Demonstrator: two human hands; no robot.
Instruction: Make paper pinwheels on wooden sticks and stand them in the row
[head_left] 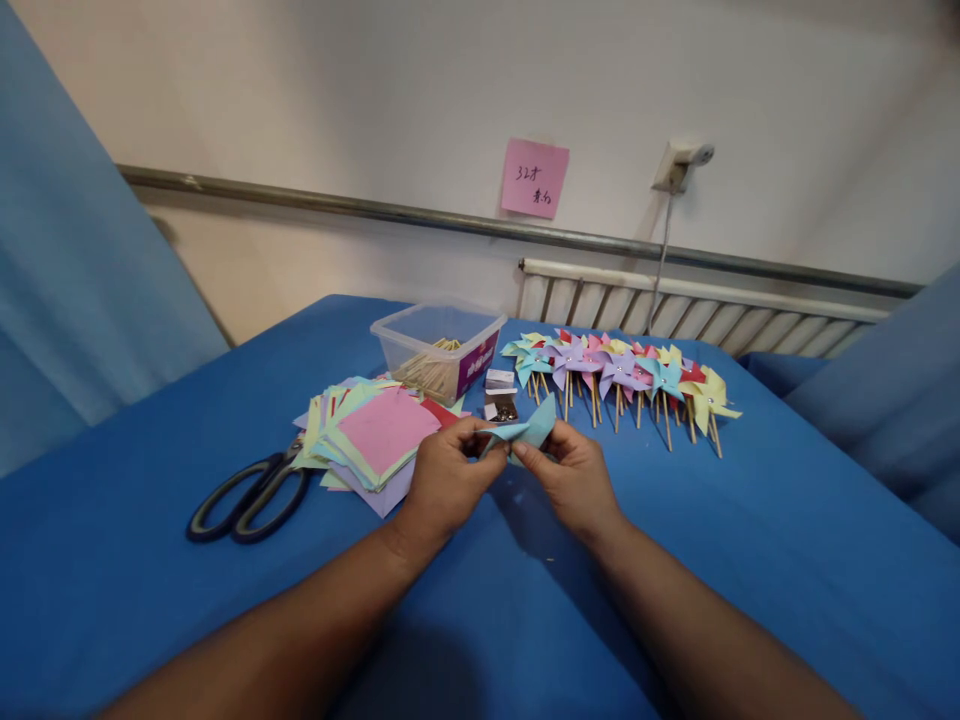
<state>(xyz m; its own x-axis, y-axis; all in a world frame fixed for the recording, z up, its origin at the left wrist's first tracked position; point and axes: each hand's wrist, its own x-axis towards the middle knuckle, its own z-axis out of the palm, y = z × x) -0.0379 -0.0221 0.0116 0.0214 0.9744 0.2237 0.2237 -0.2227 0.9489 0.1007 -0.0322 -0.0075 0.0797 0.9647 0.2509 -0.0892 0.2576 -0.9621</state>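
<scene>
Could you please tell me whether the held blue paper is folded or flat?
Not flat: between the left hand and right hand, the blue paper bends up at angles; whether creased, I cannot tell.

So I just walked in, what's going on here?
A person's left hand and right hand both have a grip on a bent piece of light blue paper above a blue table cover. To the left are stacked colored sheets, scissors and a clear tub of wooden sticks. Colored pinwheels are grouped at the right.
</scene>
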